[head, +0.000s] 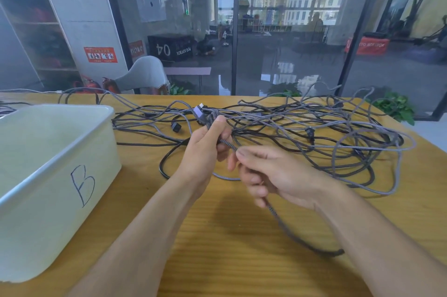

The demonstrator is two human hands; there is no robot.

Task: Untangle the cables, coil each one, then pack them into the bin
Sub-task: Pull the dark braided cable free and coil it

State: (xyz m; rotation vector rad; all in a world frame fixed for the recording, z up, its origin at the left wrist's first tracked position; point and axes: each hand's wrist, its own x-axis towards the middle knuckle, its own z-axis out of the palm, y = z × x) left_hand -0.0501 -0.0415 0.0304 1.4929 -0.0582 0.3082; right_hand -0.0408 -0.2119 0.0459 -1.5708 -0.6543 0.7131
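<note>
A tangle of grey braided and black cables (302, 132) spreads over the far half of the wooden table (229, 248). My left hand (208, 149) grips a grey braided cable (227, 144) just below its plug (199, 110), which points up and away. My right hand (273, 176) holds the same cable a little further along; the cable runs out under my palm and trails toward the near right. A white plastic bin (48, 188) marked "B" stands at the left, and nothing shows inside it.
Black cable loops (167, 166) lie between the bin and my left hand. Loose black plugs (176, 126) rest among the tangle. A grey chair (147, 74) and a glass wall stand beyond the table's far edge. Bare table lies in front of me.
</note>
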